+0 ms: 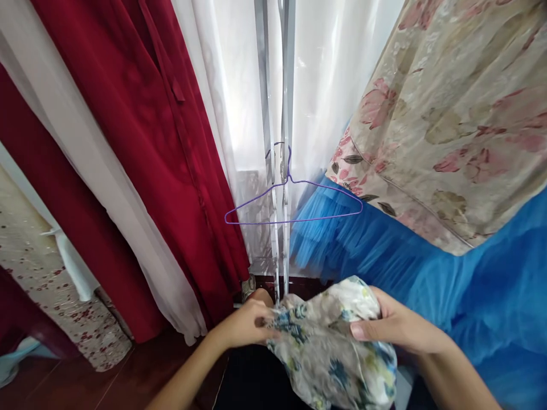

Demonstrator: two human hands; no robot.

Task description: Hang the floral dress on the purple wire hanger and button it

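Observation:
A bunched garment [329, 347] with a blue, green and yellow flower print on pale cloth lies across my lap, held up between both hands. My left hand [252, 322] pinches its left edge, slightly blurred by motion. My right hand [393, 327] grips the upper right part, thumb on top and fingers behind the cloth. Beyond the garment, a purple wire hanger [294, 220] hangs bare on a metal stand [276, 102]. What kind of garment this is cannot be made out.
Dark red curtains [141, 142] and a pale sheer cloth hang at the left. On the right are a beige floral cloth [448, 114] and blue tulle [384, 245]. White fabric [333, 74] hangs behind the stand. Dark red tiles [123, 381] cover the floor.

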